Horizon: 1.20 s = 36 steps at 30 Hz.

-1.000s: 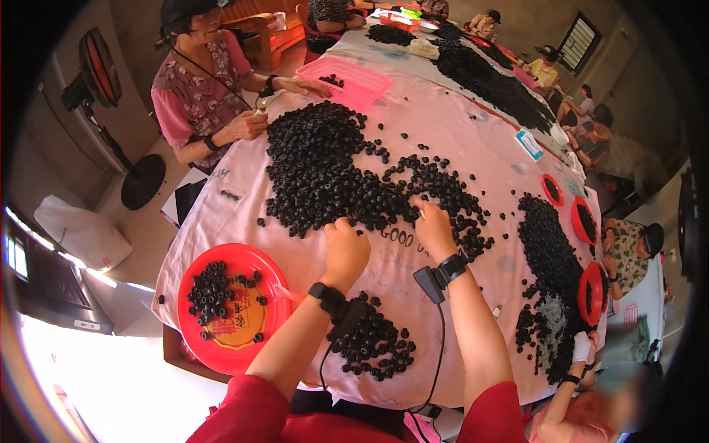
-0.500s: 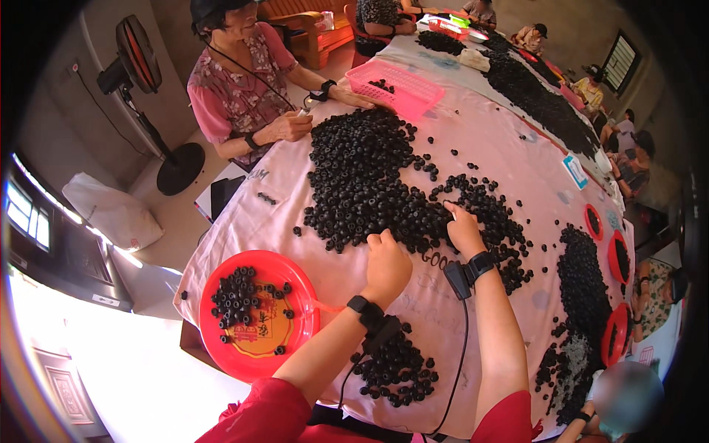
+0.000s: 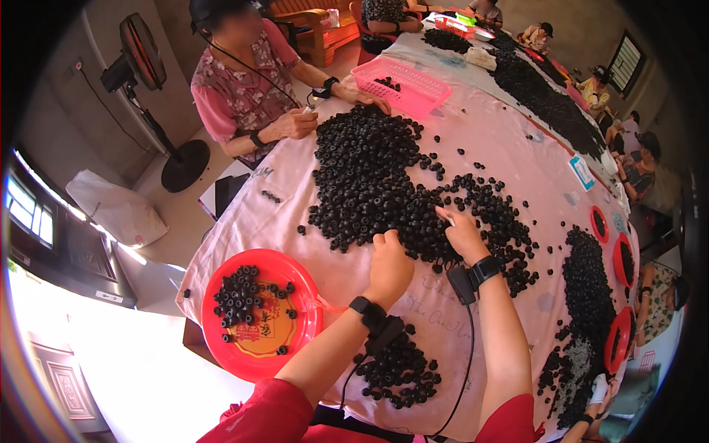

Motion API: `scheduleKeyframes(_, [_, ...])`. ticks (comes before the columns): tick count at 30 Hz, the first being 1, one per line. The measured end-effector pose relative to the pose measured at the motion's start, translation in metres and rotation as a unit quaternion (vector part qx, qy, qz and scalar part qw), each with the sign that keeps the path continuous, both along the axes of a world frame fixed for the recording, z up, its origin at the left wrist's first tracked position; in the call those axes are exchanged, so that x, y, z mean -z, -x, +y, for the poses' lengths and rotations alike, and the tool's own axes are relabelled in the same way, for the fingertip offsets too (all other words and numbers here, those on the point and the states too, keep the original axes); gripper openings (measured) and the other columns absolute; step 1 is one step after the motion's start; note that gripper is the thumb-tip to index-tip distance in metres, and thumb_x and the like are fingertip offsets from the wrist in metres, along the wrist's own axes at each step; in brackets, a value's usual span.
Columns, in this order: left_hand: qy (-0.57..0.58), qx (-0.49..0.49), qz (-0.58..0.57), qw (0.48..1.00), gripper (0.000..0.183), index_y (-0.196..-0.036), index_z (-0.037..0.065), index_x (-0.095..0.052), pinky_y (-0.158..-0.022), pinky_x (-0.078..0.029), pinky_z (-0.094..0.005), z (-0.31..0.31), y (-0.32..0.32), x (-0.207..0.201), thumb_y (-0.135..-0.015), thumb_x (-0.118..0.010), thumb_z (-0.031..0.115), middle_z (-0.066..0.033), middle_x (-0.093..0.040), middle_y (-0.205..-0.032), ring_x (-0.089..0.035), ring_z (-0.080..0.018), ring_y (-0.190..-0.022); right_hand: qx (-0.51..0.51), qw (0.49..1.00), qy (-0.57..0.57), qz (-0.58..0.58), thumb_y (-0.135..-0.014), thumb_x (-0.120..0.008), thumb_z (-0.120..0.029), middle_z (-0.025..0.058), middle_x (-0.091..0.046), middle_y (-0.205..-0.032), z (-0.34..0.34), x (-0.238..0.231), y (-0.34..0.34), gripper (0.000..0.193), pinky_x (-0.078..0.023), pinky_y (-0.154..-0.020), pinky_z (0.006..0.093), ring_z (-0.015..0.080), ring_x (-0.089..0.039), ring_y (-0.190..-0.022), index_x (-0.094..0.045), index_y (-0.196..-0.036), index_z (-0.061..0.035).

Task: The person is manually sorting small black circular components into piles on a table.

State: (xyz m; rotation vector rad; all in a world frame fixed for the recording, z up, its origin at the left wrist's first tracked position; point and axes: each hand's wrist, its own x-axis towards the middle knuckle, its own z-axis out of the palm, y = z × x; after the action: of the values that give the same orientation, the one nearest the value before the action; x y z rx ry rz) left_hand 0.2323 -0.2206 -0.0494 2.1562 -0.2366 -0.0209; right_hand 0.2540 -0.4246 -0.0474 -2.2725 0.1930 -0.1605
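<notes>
A big heap of small black rings (image 3: 373, 181) covers the middle of a table with a pale pink cloth (image 3: 517, 155). My left hand (image 3: 389, 267) is curled into a loose fist at the heap's near edge, knuckles up; what it holds is hidden. My right hand (image 3: 461, 232) rests on the heap to the right, fingers pinched among the rings. Both wrists wear black bands with cables. A red round plate (image 3: 260, 314) with several black rings lies at my left. A smaller pile of rings (image 3: 399, 369) sits close to my body.
A person in a pink patterned shirt (image 3: 244, 88) sits across at the left, hands by a pink basket (image 3: 410, 85). A standing fan (image 3: 144, 66) is behind. More ring piles (image 3: 587, 288) and red bowls (image 3: 624, 258) line the right, where other people sit.
The view has shifted, and both my hands have stayed at the heap's near edge. My left hand has closed into a tighter fist.
</notes>
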Motion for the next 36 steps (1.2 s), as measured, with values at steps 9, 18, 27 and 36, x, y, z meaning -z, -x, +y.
scheduleKeyframes(9, [-0.003,0.057,0.018,0.998,0.045,-0.122,0.000,-0.055,-0.090,-0.050,-0.0491,0.009,0.003,0.002,-0.078,-0.056,-0.009,-0.0255,-0.053,-0.121,-0.059,-0.0461,-0.105,-0.097,0.992,-0.067,0.042,-0.076,-0.044,0.010,0.0200,-0.071,-0.117,0.036,-0.018,0.032,0.059,-0.051,-0.077,0.0308,0.0210,-0.068,-0.084,-0.063,-0.131,0.0003])
scheduleKeyframes(18, [0.020,0.141,0.031,0.989,0.042,-0.122,0.000,-0.058,-0.091,-0.051,-0.0484,0.047,0.045,0.002,-0.081,-0.051,-0.005,-0.0252,-0.057,-0.118,-0.060,-0.0448,-0.106,-0.168,0.982,-0.076,0.046,-0.073,-0.044,0.015,0.0233,-0.068,-0.122,0.059,-0.029,0.094,0.056,-0.048,-0.102,0.0333,0.0300,-0.066,-0.116,-0.065,-0.124,0.0041])
scheduleKeyframes(27, [-0.119,0.123,0.061,0.983,0.041,-0.123,0.002,-0.058,-0.085,-0.053,-0.0482,0.060,0.053,-0.045,-0.082,-0.057,0.000,-0.0233,-0.059,-0.115,-0.063,-0.0421,-0.102,-0.065,0.994,0.088,-0.011,-0.074,-0.046,0.014,0.0176,-0.068,-0.123,0.030,-0.043,0.107,0.053,-0.045,-0.103,0.0364,0.0347,-0.061,-0.114,-0.068,-0.120,-0.0005])
scheduleKeyframes(36, [-0.107,0.065,-0.200,0.972,0.042,-0.126,-0.001,-0.056,-0.097,-0.043,-0.0424,0.030,0.027,0.007,-0.085,-0.063,0.007,-0.0181,-0.057,-0.122,-0.052,-0.0381,-0.112,-0.008,0.961,0.277,0.001,-0.079,-0.052,0.008,0.0096,-0.062,-0.128,0.011,-0.016,0.086,0.049,-0.045,-0.098,0.0439,0.0362,-0.052,-0.113,-0.069,-0.121,-0.0100])
